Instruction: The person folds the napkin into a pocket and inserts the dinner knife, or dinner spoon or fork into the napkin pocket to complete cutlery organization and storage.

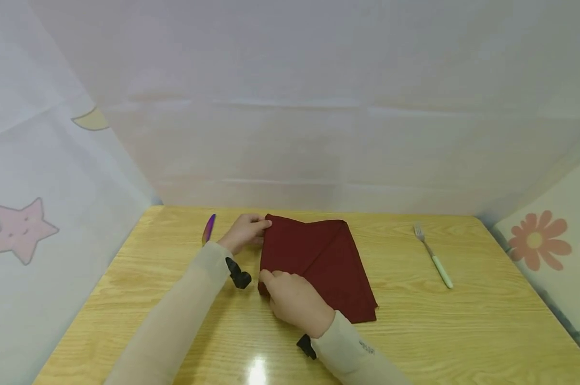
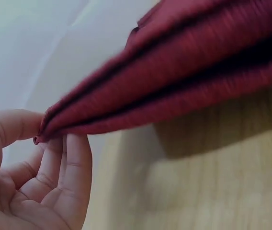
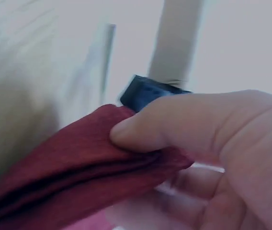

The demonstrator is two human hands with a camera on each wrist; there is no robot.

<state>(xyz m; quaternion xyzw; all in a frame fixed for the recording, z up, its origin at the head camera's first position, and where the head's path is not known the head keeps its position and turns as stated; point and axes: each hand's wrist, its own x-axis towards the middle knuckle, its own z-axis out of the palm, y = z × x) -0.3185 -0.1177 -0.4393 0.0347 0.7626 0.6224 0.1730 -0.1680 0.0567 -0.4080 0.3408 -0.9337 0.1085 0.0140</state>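
A dark red cloth napkin (image 1: 314, 251), folded in layers with a slanting fold line, is held near the middle of the wooden table. My left hand (image 1: 245, 233) pinches its far left corner between thumb and fingers. In the left wrist view, the layered edge of the napkin (image 2: 164, 81) runs away from those fingertips and stands off the table. The near left corner is gripped by my right hand (image 1: 296, 299). The right wrist view shows the thumb (image 3: 141, 132) pressing on top of the napkin (image 3: 78, 153), with the fingers underneath.
To the left lies a purple, shiny utensil (image 1: 209, 227), its near end hidden by the left wrist. A fork (image 1: 434, 258) with a pale green handle lies at the right. The table (image 1: 492, 321) ends at a pale curtain (image 1: 290, 133) behind and at both sides.
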